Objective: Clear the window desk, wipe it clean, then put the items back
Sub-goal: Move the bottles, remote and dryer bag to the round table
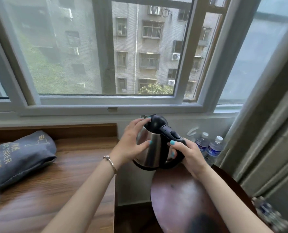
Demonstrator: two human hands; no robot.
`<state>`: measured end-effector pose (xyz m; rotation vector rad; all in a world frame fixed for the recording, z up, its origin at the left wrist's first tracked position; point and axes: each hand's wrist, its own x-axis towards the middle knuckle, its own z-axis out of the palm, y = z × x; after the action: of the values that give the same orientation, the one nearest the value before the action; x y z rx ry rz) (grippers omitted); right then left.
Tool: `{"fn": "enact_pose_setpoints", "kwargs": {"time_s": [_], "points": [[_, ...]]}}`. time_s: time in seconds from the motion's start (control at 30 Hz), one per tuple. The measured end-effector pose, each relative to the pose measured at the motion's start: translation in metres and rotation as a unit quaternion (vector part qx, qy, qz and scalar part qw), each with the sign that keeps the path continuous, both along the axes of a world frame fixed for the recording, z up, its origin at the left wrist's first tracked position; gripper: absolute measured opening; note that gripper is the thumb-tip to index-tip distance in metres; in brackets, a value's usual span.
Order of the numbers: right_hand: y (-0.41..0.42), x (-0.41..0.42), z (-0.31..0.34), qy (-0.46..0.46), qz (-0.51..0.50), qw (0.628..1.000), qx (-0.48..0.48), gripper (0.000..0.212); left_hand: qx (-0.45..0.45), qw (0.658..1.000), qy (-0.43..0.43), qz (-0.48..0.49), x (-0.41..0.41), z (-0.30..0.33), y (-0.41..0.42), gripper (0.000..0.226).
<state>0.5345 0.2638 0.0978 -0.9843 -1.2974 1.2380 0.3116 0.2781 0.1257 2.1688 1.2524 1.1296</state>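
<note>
The steel kettle (148, 148) hangs tilted in the air between the wooden desk (55, 182) and a round side table (182, 199); the right hand (188, 155) grips its black handle; the left hand (133, 140) rests spread fingers on lid and body. It is probably rigid, slick-walled and heavier if filled; the handle looks the surest hold.

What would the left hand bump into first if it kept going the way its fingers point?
The left hand points right, already touching the kettle: fingertips on its black lid, thumb on the steel body. So the kettle, at once.
</note>
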Motion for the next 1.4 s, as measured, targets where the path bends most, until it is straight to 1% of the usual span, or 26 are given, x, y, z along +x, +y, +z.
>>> {"fn": "enact_pose_setpoints", "kwargs": {"time_s": [0.13, 0.23, 0.3, 0.4, 0.5, 0.63, 0.7, 0.9, 1.07, 1.33, 1.4], "points": [[0.012, 0.043, -0.018, 0.035, -0.036, 0.998, -0.027, 0.046, -0.027, 0.999, 0.017, -0.029, 0.053, -0.019, 0.024, 0.076], [0.027, 0.065, -0.039, 0.032, -0.061, 0.996, -0.049, 0.032, -0.054, 0.998, -0.003, -0.019, 0.088, -0.045, 0.042, 0.075], [0.036, 0.077, -0.056, 0.016, -0.079, 0.995, -0.065, 0.033, -0.073, 0.997, -0.023, -0.003, 0.107, -0.066, 0.052, 0.073], [0.047, 0.088, -0.086, 0.0, -0.105, 0.991, -0.084, 0.033, -0.112, 0.993, -0.024, 0.008, 0.126, -0.097, 0.066, 0.072], [0.06, 0.1, -0.115, -0.013, -0.108, 0.99, -0.095, 0.026, -0.149, 0.988, -0.031, 0.024, 0.138, -0.127, 0.081, 0.069], [0.08, 0.112, -0.146, -0.04, -0.092, 0.989, -0.108, 0.028, -0.181, 0.982, -0.027, 0.043, 0.147, -0.156, 0.095, 0.065], [0.087, 0.116, -0.159, -0.036, -0.092, 0.989, -0.114, 0.029, -0.189, 0.981, -0.024, 0.046, 0.15, -0.168, 0.102, 0.066], [0.108, 0.124, -0.182, -0.04, -0.091, 0.986, -0.133, 0.029, -0.208, 0.977, -0.012, 0.047, 0.158, -0.185, 0.123, 0.065], [0.117, 0.132, -0.188, -0.037, -0.09, 0.986, -0.137, 0.027, -0.224, 0.974, -0.013, 0.04, 0.164, -0.192, 0.128, 0.068], [0.126, 0.137, -0.191, -0.021, -0.096, 0.983, -0.155, 0.021, -0.212, 0.976, -0.009, 0.039, 0.169, -0.196, 0.133, 0.066], [0.128, 0.14, -0.189, -0.025, -0.093, 0.983, -0.157, 0.023, -0.209, 0.977, -0.008, 0.039, 0.17, -0.196, 0.132, 0.065]]}}
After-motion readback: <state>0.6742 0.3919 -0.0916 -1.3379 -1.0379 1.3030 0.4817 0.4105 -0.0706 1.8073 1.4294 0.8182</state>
